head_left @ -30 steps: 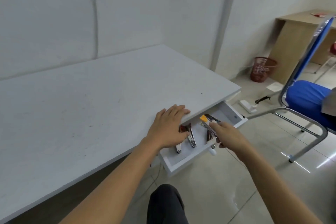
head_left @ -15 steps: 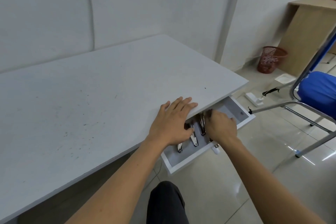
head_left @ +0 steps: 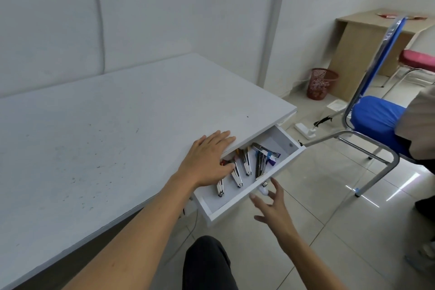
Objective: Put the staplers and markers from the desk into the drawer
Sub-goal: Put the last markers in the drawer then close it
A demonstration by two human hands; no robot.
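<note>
Drawer (head_left: 280, 173) pulled out under desk (head_left: 117, 136) edge, staplers (head_left: 244, 165) inside; left hand (head_left: 207, 162) flat on edge; right hand (head_left: 270, 205) fingers spread, empty, before drawer front.

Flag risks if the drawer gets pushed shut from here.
1. The left hand lies flat on the desk edge with its thumb over the open drawer; closing could pinch it.
2. The staplers lie loose and fanned out, one angled near the back; a hard push by the empty right hand may jumble or jam them.
</note>
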